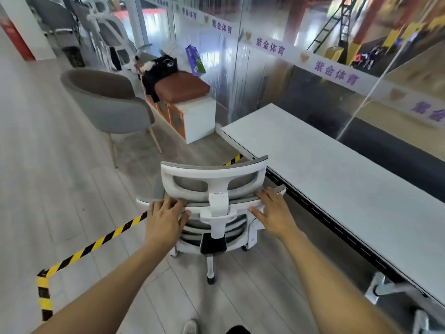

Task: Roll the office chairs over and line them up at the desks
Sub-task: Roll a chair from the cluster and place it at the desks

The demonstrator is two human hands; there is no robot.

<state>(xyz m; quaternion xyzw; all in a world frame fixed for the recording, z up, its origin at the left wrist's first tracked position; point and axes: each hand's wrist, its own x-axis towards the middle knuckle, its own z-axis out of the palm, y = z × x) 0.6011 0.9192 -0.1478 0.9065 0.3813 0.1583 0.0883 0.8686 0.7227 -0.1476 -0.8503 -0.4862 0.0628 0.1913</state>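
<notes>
Hands, left (165,219) and right (273,210), clasp mesh office chair (214,186) backrest top; white desk (337,179) lies right, its long edge parallel to travel.

I am noting pale grey plank flooring (36,165) carrying black-and-yellow striped tape (96,244), a grey tub armchair (113,107), and a glass partition wall (265,75) bearing purple lettering.

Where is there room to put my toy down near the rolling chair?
The long white desk right of the office chair is bare. The floor left of the striped tape is open too. The brown cushion on the cabinet is partly crowded by a black bag.
</notes>
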